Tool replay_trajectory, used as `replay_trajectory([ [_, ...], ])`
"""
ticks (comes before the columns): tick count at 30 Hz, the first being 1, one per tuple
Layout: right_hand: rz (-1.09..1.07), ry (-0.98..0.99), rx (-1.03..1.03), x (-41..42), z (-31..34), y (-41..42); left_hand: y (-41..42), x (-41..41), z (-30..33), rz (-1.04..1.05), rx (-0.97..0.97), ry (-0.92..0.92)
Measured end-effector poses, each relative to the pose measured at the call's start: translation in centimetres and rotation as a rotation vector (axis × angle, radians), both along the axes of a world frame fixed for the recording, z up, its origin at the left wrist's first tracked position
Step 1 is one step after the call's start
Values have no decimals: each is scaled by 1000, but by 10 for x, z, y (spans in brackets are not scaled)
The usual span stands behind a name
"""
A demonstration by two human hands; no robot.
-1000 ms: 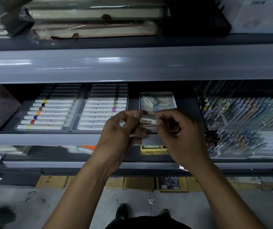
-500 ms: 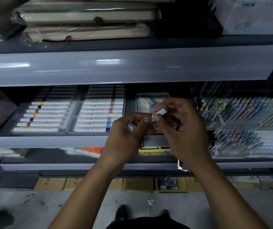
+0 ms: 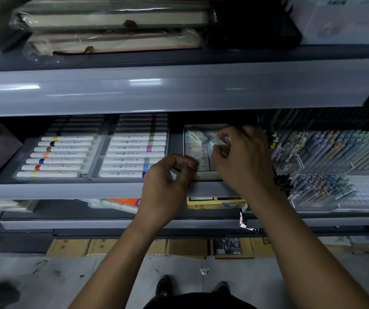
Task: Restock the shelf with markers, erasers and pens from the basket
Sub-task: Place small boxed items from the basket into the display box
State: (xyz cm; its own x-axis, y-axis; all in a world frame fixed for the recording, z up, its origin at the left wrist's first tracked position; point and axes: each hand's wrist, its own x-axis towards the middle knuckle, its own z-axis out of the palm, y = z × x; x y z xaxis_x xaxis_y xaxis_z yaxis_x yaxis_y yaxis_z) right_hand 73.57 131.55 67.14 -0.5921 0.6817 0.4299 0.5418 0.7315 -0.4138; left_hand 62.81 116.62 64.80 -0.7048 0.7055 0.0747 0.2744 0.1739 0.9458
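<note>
An open box of pale pastel erasers [image 3: 198, 148] stands on the middle shelf [image 3: 67, 190], right of the marker trays. My right hand [image 3: 243, 157] reaches over the box and pinches a small eraser [image 3: 220, 141] at its fingertips, just above the box's right side. My left hand [image 3: 168, 181] hangs at the shelf's front edge, fingers curled round another small pale eraser [image 3: 174, 174] that peeks out between them. Two trays of white markers [image 3: 58, 156] with coloured bands lie to the left; the second tray [image 3: 134, 155] sits beside the box.
Clear racks of pens [image 3: 326, 157] fill the shelf's right side. Wrapped notebooks [image 3: 112, 25] lie on the shelf above. A yellow box [image 3: 215, 202] and packets sit on the lower shelf. Cardboard cartons [image 3: 185, 247] line the floor by my shoes.
My right hand has carried an eraser from in front of my left hand up and back over the eraser box. My left hand has dropped slightly, still holding its eraser.
</note>
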Motion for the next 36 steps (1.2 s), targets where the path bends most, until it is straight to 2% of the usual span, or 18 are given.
replay_trajectory([
  [7, -27, 4, 16, 0, 2, 7, -1, -1, 1, 5, 3, -19],
  [10, 22, -39, -3, -6, 4, 16, -1, -1, 3, 9, 9, -63],
  [14, 9, 29, -7, -3, 4, 14, -2, 2, 11, -11, 47, -166],
  [16, -6, 110, -4, 3, 1, 10, -2, 4, 18, -14, 85, -283],
  [19, 42, 164, -65, 11, -5, 4, -1, 5, 31, -58, 257, -649],
  [21, 84, 194, -101, 15, -7, -1, 0, 5, 37, -73, 325, -777],
  [23, 125, 243, -126, 19, -6, -8, 2, 4, 38, -69, 330, -769],
  [29, 257, 363, -302, 25, 2, -26, 2, 1, 34, -42, 262, -575],
  [33, 412, 374, -516, 31, 5, -33, 1, 4, 35, -59, 256, -606],
  [36, 400, 343, -497, 29, 3, -36, 1, 7, 37, -79, 242, -613],
])
